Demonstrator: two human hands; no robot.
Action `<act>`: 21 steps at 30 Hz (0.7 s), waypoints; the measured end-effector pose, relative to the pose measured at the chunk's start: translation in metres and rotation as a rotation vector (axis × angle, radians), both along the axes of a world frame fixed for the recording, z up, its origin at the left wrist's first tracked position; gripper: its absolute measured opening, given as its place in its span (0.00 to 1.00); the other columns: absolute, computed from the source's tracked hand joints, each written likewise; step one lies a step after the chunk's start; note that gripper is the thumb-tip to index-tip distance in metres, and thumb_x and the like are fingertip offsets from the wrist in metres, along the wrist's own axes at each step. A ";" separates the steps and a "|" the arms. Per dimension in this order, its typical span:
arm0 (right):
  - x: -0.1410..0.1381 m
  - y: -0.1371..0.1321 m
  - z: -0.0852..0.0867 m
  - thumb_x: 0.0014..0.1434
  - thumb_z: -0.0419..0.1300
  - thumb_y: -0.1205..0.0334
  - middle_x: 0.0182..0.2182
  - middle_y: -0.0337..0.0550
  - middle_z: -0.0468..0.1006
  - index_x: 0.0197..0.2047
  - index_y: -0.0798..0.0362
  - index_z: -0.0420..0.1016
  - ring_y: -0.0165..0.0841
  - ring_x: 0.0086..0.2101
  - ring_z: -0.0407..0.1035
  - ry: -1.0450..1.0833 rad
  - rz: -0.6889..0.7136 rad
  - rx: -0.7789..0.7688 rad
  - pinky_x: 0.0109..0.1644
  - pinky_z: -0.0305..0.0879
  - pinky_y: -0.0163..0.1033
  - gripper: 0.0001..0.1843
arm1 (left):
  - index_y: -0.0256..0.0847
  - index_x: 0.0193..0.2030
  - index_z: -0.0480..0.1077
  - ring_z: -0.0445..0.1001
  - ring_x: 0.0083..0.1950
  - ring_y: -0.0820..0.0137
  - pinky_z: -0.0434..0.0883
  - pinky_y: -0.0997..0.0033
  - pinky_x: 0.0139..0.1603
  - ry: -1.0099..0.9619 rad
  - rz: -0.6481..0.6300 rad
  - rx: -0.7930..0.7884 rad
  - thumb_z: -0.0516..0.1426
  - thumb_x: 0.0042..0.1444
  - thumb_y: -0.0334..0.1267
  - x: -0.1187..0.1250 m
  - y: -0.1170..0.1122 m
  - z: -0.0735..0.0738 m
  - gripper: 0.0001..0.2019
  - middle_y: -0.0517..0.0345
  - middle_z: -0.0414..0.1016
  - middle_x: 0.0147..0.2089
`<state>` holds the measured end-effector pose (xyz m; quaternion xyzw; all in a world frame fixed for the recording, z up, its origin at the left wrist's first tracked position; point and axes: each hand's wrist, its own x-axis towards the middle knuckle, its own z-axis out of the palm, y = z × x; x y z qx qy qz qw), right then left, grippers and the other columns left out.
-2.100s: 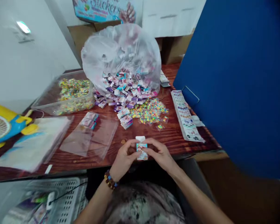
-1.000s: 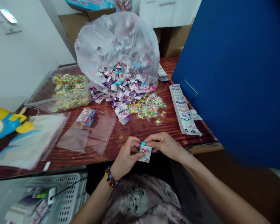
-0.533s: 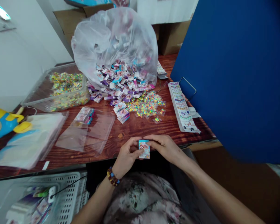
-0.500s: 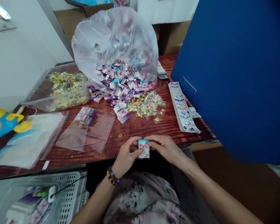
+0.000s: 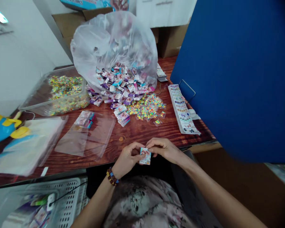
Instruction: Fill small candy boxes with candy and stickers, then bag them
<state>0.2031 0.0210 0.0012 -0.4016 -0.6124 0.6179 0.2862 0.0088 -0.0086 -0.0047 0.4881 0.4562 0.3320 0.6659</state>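
Observation:
A small printed box [image 5: 145,157] with a light blue top edge is held between both hands, just past the table's front edge. My left hand [image 5: 129,158] grips its left side, thumb across the front. At the top right corner, my right hand [image 5: 165,150] pinches the box with thumb and fingertips. Beyond the hands lie a short stack of small boxes [image 5: 122,117] and a pile of little clear packets [image 5: 147,106] with colourful pieces inside. Many more small boxes [image 5: 123,85] spill from a big translucent plastic bag [image 5: 90,44].
At left are a clear bin [image 5: 38,106] of packets, clear plastic sleeves [image 5: 98,139] with boxes on them, and a yellow-and-blue toy-like object [image 5: 4,126]. Sticker-like printed strips [image 5: 181,109] lie at right beside a blue panel [image 5: 230,79]. A white basket [image 5: 70,196] stands below.
The box has tilted slightly, and its blue top edge now shows less, with the right fingertips at its top corner. The whole view has shifted slightly.

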 end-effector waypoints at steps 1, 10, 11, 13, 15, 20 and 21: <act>-0.002 0.000 -0.001 0.53 0.62 0.59 0.34 0.41 0.77 0.34 0.53 0.80 0.29 0.31 0.71 -0.002 -0.012 -0.015 0.30 0.69 0.31 0.08 | 0.37 0.40 0.68 0.72 0.31 0.74 0.70 0.74 0.33 0.005 -0.008 0.007 0.63 0.49 0.40 -0.002 0.002 0.000 0.14 0.60 0.73 0.32; -0.031 0.006 -0.029 0.49 0.63 0.55 0.27 0.36 0.76 0.33 0.54 0.73 0.28 0.24 0.70 0.077 -0.424 -0.130 0.25 0.70 0.32 0.12 | 0.44 0.54 0.67 0.72 0.50 0.63 0.69 0.59 0.52 0.611 0.166 0.606 0.55 0.59 0.40 0.002 0.009 -0.011 0.16 0.50 0.73 0.49; -0.033 0.006 -0.031 0.50 0.63 0.54 0.28 0.36 0.76 0.34 0.53 0.72 0.29 0.25 0.70 0.078 -0.447 -0.123 0.25 0.70 0.33 0.12 | 0.44 0.56 0.65 0.71 0.51 0.61 0.69 0.58 0.52 0.684 0.148 0.684 0.55 0.58 0.40 0.002 0.009 -0.014 0.18 0.49 0.72 0.50; -0.033 0.007 -0.032 0.53 0.61 0.55 0.29 0.37 0.77 0.35 0.52 0.73 0.30 0.27 0.72 0.001 -0.406 -0.022 0.26 0.71 0.34 0.10 | 0.43 0.57 0.64 0.71 0.50 0.60 0.69 0.57 0.51 0.797 0.117 0.799 0.54 0.59 0.40 -0.002 0.011 -0.022 0.19 0.49 0.72 0.49; -0.021 0.013 -0.026 0.56 0.59 0.58 0.32 0.39 0.79 0.37 0.50 0.74 0.33 0.32 0.73 -0.181 -0.335 0.190 0.34 0.71 0.36 0.07 | 0.41 0.56 0.64 0.71 0.50 0.61 0.69 0.57 0.51 0.878 0.118 0.873 0.51 0.61 0.39 -0.013 0.019 -0.029 0.17 0.48 0.72 0.49; 0.063 0.064 0.000 0.63 0.51 0.59 0.42 0.47 0.79 0.44 0.50 0.76 0.40 0.43 0.73 -0.694 -0.536 0.572 0.50 0.66 0.45 0.13 | 0.38 0.54 0.66 0.70 0.48 0.58 0.69 0.54 0.51 1.096 0.154 0.943 0.50 0.61 0.40 -0.041 0.045 -0.033 0.17 0.47 0.73 0.48; 0.082 0.079 0.003 0.63 0.50 0.61 0.44 0.49 0.78 0.45 0.52 0.76 0.42 0.45 0.72 -0.782 -0.577 0.591 0.52 0.65 0.46 0.15 | 0.37 0.54 0.67 0.70 0.48 0.58 0.69 0.54 0.51 1.117 0.134 0.943 0.50 0.61 0.39 -0.042 0.048 -0.033 0.16 0.47 0.73 0.47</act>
